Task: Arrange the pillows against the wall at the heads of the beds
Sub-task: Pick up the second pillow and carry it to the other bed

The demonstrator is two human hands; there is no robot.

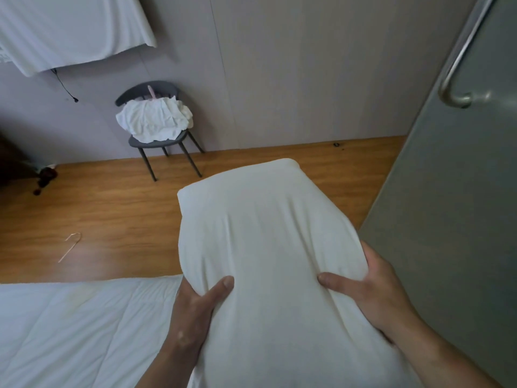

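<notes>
I hold a white pillow (263, 233) lengthwise in front of me, over the floor beside the bed. My left hand (195, 306) grips its left side with the thumb pressed into the cloth. My right hand (369, 287) grips its right side the same way. The pillow's far end points toward the wall. A bed with a white quilted cover (78, 331) lies at the lower left, its edge just under the pillow's near part. The pillow's near end runs out of the frame at the bottom.
A dark chair (165, 141) piled with white linen stands against the far wall. A thin hanger (70, 246) lies on the wooden floor. A frosted glass door with a metal handle (458, 65) stands at the right. White cloth (70, 29) hangs at the upper left.
</notes>
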